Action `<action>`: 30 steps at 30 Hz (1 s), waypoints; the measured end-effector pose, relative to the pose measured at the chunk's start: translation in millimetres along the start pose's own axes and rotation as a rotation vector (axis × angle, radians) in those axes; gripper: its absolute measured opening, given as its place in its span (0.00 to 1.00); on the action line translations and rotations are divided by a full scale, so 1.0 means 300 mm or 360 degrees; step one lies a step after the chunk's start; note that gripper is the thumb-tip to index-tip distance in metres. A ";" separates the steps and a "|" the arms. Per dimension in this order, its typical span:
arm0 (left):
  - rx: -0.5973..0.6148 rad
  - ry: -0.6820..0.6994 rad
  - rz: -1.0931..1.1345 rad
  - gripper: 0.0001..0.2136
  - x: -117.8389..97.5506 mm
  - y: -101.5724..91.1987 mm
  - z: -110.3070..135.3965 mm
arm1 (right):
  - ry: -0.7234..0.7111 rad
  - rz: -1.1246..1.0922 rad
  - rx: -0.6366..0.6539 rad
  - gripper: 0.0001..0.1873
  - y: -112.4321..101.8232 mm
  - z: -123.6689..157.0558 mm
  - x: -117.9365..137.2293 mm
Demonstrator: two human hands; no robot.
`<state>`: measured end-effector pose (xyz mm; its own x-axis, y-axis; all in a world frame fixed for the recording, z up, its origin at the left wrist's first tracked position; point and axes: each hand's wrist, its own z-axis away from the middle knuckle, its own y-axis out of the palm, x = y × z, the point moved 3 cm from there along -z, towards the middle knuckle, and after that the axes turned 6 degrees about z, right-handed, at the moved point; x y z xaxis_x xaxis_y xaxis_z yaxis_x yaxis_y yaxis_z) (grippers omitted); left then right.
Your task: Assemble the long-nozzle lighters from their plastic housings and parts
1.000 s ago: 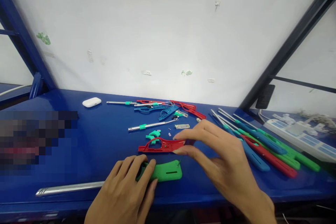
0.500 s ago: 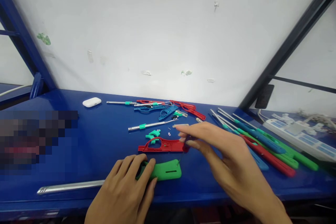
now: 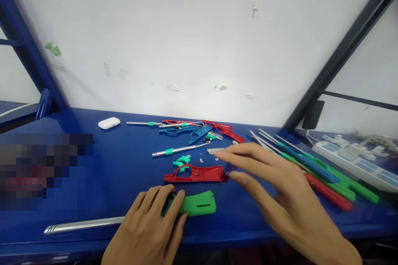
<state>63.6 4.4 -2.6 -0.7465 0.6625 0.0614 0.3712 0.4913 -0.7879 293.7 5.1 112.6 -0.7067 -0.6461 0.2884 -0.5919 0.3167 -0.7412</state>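
Observation:
My left hand [image 3: 147, 227] lies over the left end of a green plastic handle shell [image 3: 196, 204] near the front edge of the blue bench [image 3: 93, 174], fingers curled round it. A silver metal tube [image 3: 83, 224] runs out to the left from under that hand. Just behind lies a red handle half [image 3: 194, 174] with a teal trigger piece [image 3: 181, 160] beside it. My right hand [image 3: 280, 190] reaches in from the right with fingers stretched out, its fingertips by the red half's right end and near a small clear part [image 3: 215, 150].
Further back lie loose red and blue handle halves [image 3: 199, 129] and silver tubes with teal collars [image 3: 178, 149]. Several assembled long lighters [image 3: 314, 169] lie at the right. A white earbud case [image 3: 108, 123] sits at back left, a white power strip [image 3: 351, 157] at far right.
My right hand slid forward and left, its fingertips now close to the red half's right end and the clear part. The left hand and green shell stayed put.

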 end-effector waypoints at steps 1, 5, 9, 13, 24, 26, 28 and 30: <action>0.0000 0.0001 0.0002 0.17 0.000 0.000 0.000 | -0.0008 -0.0051 0.0066 0.18 0.001 0.004 0.004; 0.0004 0.0009 0.0009 0.17 0.002 0.001 -0.003 | -0.0025 -0.0070 0.0002 0.15 0.002 0.010 0.018; -0.0007 0.0015 -0.0010 0.17 0.002 0.002 -0.005 | -0.0034 0.0031 -0.0013 0.13 0.004 0.010 0.021; -0.0010 0.0018 -0.0023 0.17 0.003 0.003 -0.001 | -0.0023 -0.0157 0.0111 0.21 0.006 0.005 0.010; -0.0010 0.0047 -0.0055 0.17 0.007 0.006 -0.003 | 0.0010 -0.0109 0.0092 0.21 -0.005 0.011 0.011; -0.0021 0.0066 -0.0068 0.17 0.006 0.004 -0.004 | 0.0042 -0.0032 -0.0034 0.12 -0.009 0.005 0.012; -0.0072 0.0089 -0.0084 0.17 0.005 0.001 -0.006 | 0.0060 0.0058 -0.0097 0.06 -0.013 0.001 0.015; -0.0157 0.0115 -0.0105 0.16 0.005 -0.002 -0.009 | 0.0055 0.0060 -0.0010 0.08 -0.016 0.004 0.016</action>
<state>64.0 6.7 -0.4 -0.7309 0.6639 0.1580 0.3775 0.5861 -0.7169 293.5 -0.2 116.9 -0.7414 -0.6092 0.2815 -0.5672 0.3446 -0.7481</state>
